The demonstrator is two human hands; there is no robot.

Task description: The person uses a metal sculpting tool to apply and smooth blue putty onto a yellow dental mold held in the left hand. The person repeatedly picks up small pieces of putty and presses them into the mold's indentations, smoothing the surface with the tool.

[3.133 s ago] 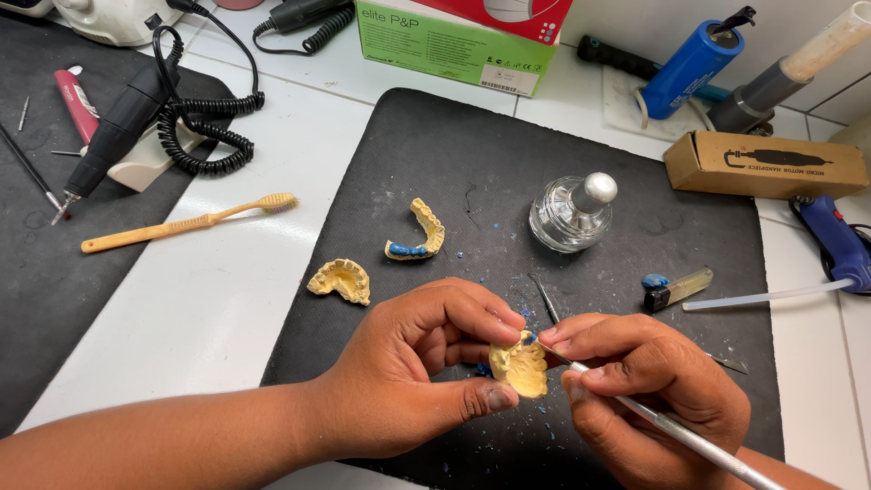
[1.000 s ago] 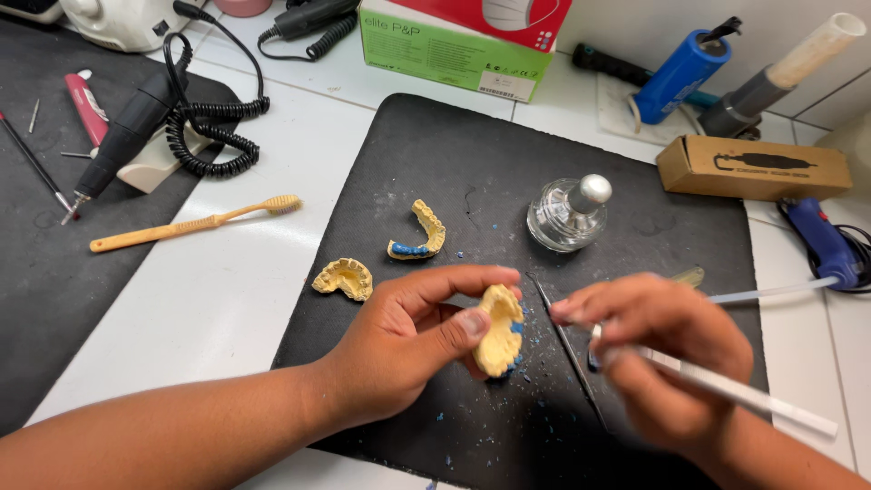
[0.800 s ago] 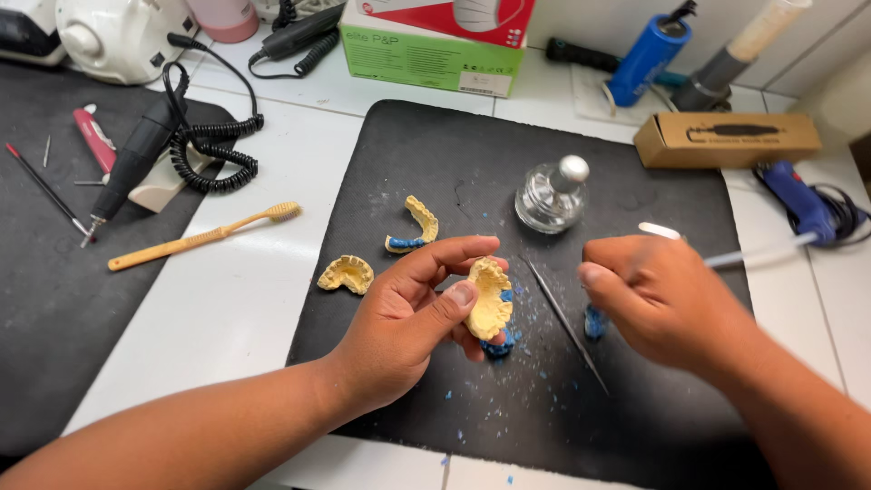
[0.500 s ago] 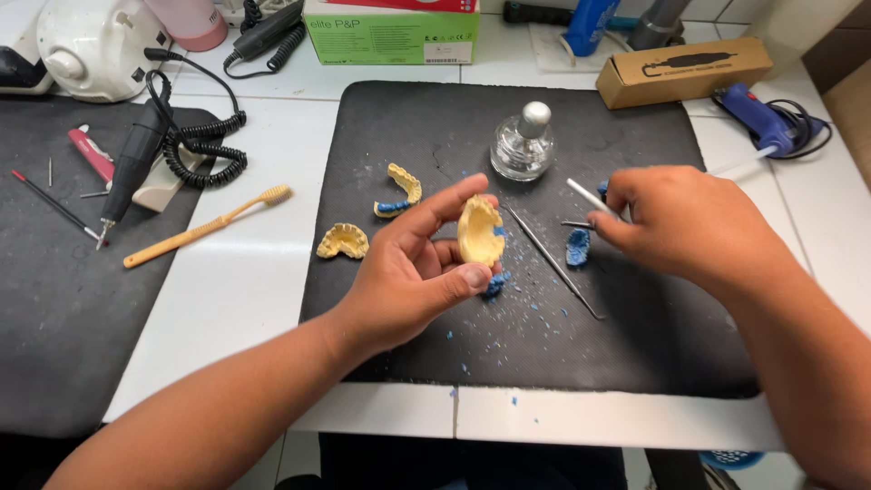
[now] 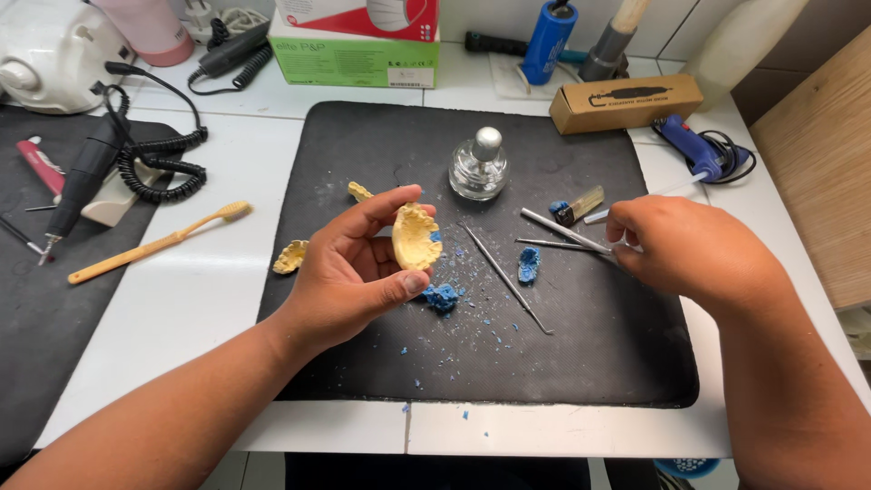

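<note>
A: From the head camera, we see the left hand [image 5: 349,272] raised over the black mat [image 5: 363,363], pinching a yellow dental cast [image 5: 415,238] between thumb and fingers, its hollow side turned to us. We judge it is held up like that for a look.

B: And the right hand [image 5: 689,249]?

A: It is closed around a thin white tool [image 5: 635,195] low over the mat, beside a metal pick [image 5: 562,229]. A longer probe [image 5: 508,279] lies between the hands.

B: The blue bits?

A: Wax crumbs [image 5: 442,298] sit just under the cast, with a lump [image 5: 528,265] near the picks. A glass burner [image 5: 479,167] stands behind, probably within reach for heating. Another cast piece [image 5: 291,257] lies at the mat's left edge, and a toothbrush [image 5: 159,243] off it.
</note>
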